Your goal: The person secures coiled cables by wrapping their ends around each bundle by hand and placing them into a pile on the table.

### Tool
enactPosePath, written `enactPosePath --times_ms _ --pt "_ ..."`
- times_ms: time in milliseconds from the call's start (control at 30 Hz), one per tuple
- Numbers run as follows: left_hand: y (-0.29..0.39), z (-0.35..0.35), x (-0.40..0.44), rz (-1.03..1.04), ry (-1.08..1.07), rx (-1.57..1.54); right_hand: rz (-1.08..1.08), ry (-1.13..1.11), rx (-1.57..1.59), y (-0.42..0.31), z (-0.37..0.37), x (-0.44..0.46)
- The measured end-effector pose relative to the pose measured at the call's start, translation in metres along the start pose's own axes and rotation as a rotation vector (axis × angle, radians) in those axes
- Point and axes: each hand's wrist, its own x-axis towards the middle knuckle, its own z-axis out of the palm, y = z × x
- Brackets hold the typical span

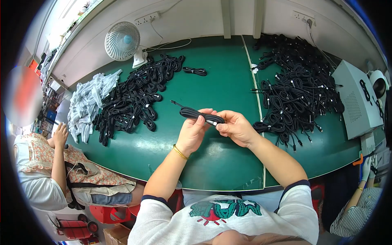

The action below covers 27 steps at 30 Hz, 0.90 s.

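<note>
A coiled black cable is held up over the green table, one plug end sticking out toward the upper left. My left hand grips the middle of the bundle between thumb and fingers. At the other end, my right hand pinches the cable near a silvery-white connector. Farther back on the table lies a single bundled cable, apart from both hands.
Heaped cable bundles lie at the left, beside pale plastic-wrapped bundles. A larger cable pile covers the right side, next to a grey metal box. A white fan stands behind. Co-workers sit at left and right.
</note>
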Motion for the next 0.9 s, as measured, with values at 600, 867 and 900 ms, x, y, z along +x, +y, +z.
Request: enactPosePath --times_ms 600,867,900 --pt "-0.016 -0.008 0.006 0.037 0.179 0.185 -0.704 0.215 -1.357 0.007 0.015 -0.001" --pt "-0.008 -0.009 0.006 -0.042 0.135 0.241 -0.598 0.259 -1.127 0.005 0.011 0.0" --pt "-0.009 -0.008 0.006 0.029 0.131 0.351 -0.57 0.257 -1.109 0.004 0.011 0.001"
